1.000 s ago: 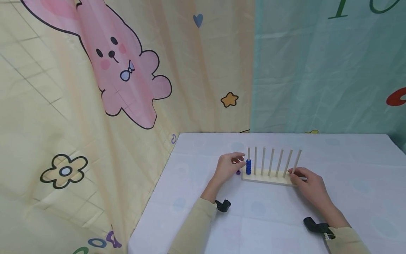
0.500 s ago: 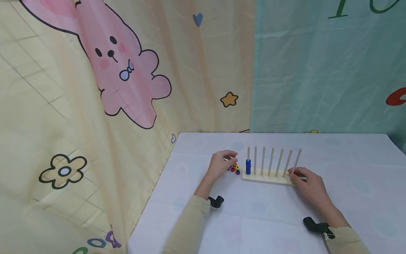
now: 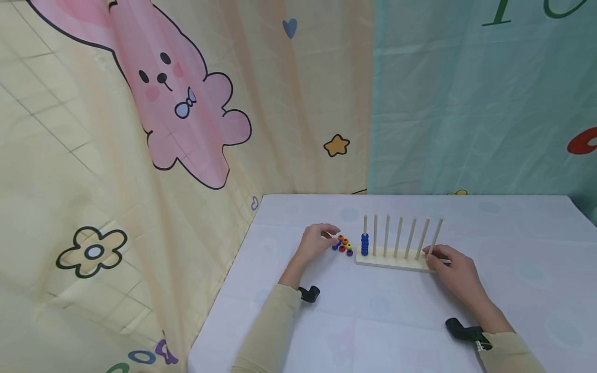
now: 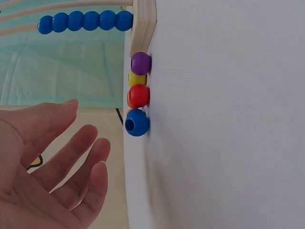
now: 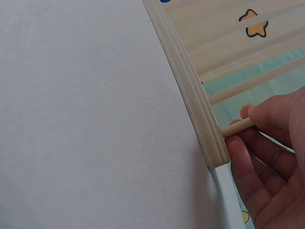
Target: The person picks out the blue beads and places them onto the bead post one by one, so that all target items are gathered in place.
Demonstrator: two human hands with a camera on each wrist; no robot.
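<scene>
A wooden peg rack (image 3: 392, 261) with a row of upright pegs stands on the table. Several blue beads (image 3: 365, 244) are stacked on its leftmost peg. At the rack's other end, my right hand (image 3: 457, 267) pinches the last peg (image 5: 238, 127) low down, close to the base. My left hand (image 3: 314, 243) hovers left of a small cluster of loose beads, its fingers loosely bent and holding nothing. In that cluster are a purple bead (image 4: 141, 63), a yellow bead (image 4: 137, 78), a red bead (image 4: 138, 96), a blue bead (image 4: 137, 122) and orange beads (image 3: 345, 241).
A white cloth covers the table (image 3: 382, 321). Behind it hangs a printed curtain (image 3: 298, 103), cream on the left and teal on the right. Each wrist carries a black camera, one near the left sleeve (image 3: 270, 321).
My left hand has moved left, away from the blue stack, and the loose beads it covered now show. My right hand stays at the end peg.
</scene>
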